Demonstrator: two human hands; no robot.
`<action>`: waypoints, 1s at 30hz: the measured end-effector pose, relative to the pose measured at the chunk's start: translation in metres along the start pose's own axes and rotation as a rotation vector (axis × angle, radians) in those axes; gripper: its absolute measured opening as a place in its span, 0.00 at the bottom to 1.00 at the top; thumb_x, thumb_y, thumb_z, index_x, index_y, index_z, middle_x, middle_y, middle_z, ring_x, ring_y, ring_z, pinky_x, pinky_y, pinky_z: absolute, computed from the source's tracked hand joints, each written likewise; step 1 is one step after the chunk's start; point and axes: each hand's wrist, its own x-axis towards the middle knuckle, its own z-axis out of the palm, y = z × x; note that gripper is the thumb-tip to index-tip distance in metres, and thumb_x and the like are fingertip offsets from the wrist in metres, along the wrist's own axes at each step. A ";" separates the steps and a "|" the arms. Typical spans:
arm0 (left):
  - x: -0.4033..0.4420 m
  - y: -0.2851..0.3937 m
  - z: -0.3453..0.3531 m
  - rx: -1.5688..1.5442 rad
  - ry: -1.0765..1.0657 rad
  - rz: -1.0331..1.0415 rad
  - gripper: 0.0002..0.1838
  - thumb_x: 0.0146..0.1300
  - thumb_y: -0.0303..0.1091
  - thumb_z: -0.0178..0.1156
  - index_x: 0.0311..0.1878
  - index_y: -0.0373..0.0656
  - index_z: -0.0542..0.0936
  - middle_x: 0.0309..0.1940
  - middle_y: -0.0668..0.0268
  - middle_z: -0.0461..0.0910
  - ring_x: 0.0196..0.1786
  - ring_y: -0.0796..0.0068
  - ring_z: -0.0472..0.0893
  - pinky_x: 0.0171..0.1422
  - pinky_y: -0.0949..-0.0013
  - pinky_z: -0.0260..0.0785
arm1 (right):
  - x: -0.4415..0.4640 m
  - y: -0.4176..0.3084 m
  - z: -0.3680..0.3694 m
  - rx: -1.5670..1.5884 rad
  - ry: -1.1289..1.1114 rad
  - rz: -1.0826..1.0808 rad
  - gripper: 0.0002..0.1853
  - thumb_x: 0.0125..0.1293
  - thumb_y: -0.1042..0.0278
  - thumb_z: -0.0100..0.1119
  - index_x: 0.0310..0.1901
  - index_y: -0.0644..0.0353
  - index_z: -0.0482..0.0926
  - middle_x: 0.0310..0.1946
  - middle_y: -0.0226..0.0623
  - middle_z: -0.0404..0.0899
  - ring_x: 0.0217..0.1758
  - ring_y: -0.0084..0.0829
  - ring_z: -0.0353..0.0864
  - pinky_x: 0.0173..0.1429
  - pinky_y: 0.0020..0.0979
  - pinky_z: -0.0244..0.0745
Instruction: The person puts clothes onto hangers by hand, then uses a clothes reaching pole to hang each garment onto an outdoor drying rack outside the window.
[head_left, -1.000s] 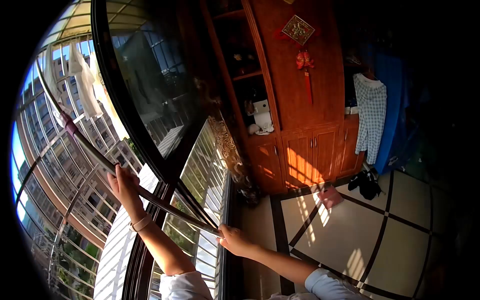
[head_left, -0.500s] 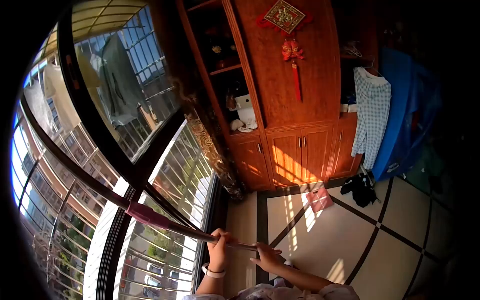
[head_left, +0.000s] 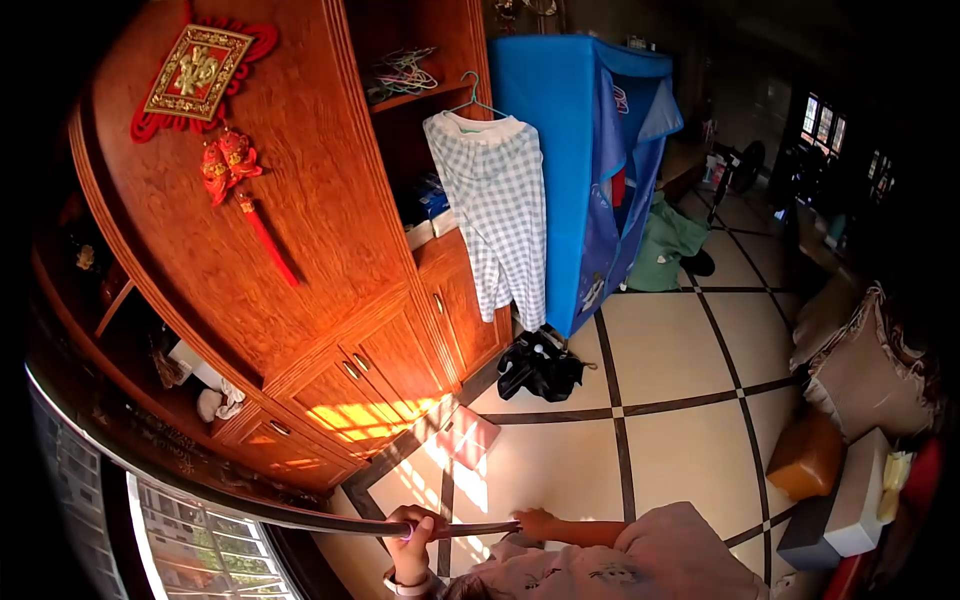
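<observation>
A long, thin pole [head_left: 300, 515] runs from the far left edge to the bottom centre, bowed by the wide lens. My left hand [head_left: 411, 540] is closed round it near its lower end, with a pale band on the wrist. At the very end of the pole is my right hand [head_left: 540, 523], its fingers curled against the tip; part of its grip is hidden. The far end of the pole leaves the view at the left.
A wooden cabinet [head_left: 330, 200] carries a red hanging ornament [head_left: 200, 70]. A checked garment [head_left: 490, 210] hangs beside a blue fabric wardrobe [head_left: 540, 170]. On the tiled floor lie a pink square item [head_left: 467, 437] and a black bundle [head_left: 540, 367]. Boxes [head_left: 855, 495] stand right.
My view has swung right, from the barred window towards the room. The pole has turned along with it, still in my hands; its pink sleeve is no longer seen.
</observation>
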 end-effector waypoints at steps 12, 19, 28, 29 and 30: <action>0.176 -0.120 0.045 -0.029 0.165 -0.179 0.14 0.61 0.27 0.50 0.18 0.39 0.66 0.14 0.67 0.65 0.18 0.78 0.63 0.26 0.72 0.57 | 0.211 0.039 -0.551 -0.648 0.733 -0.374 0.33 0.47 0.67 0.61 0.56 0.63 0.62 0.59 0.54 0.56 0.61 0.50 0.58 0.62 0.46 0.53; 0.243 -0.167 0.110 0.124 0.659 -0.152 0.17 0.57 0.32 0.57 0.15 0.37 0.69 0.13 0.66 0.70 0.19 0.79 0.67 0.27 0.74 0.59 | 0.302 0.041 -0.847 -0.534 1.312 0.006 0.32 0.52 0.62 0.60 0.57 0.63 0.61 0.57 0.47 0.62 0.58 0.46 0.63 0.58 0.42 0.62; 0.273 -0.192 0.141 0.113 0.755 -0.119 0.15 0.58 0.30 0.57 0.18 0.40 0.66 0.12 0.67 0.69 0.17 0.82 0.67 0.24 0.77 0.59 | 0.324 0.008 -0.898 0.007 1.041 -0.128 0.23 0.60 0.49 0.53 0.29 0.68 0.77 0.27 0.45 0.78 0.28 0.34 0.77 0.33 0.31 0.69; 0.279 -0.193 0.143 0.103 0.763 -0.126 0.16 0.58 0.30 0.57 0.17 0.40 0.66 0.12 0.68 0.69 0.16 0.82 0.66 0.23 0.77 0.58 | 0.312 0.010 -0.904 0.218 0.988 -0.221 0.22 0.59 0.50 0.54 0.30 0.68 0.77 0.27 0.41 0.79 0.29 0.30 0.77 0.34 0.28 0.69; 0.287 -0.193 0.143 0.091 0.766 -0.128 0.17 0.58 0.29 0.58 0.16 0.40 0.65 0.11 0.68 0.68 0.16 0.83 0.65 0.21 0.78 0.57 | 0.296 0.011 -0.910 0.426 0.935 -0.314 0.22 0.59 0.51 0.55 0.30 0.68 0.77 0.28 0.38 0.79 0.29 0.26 0.77 0.34 0.25 0.69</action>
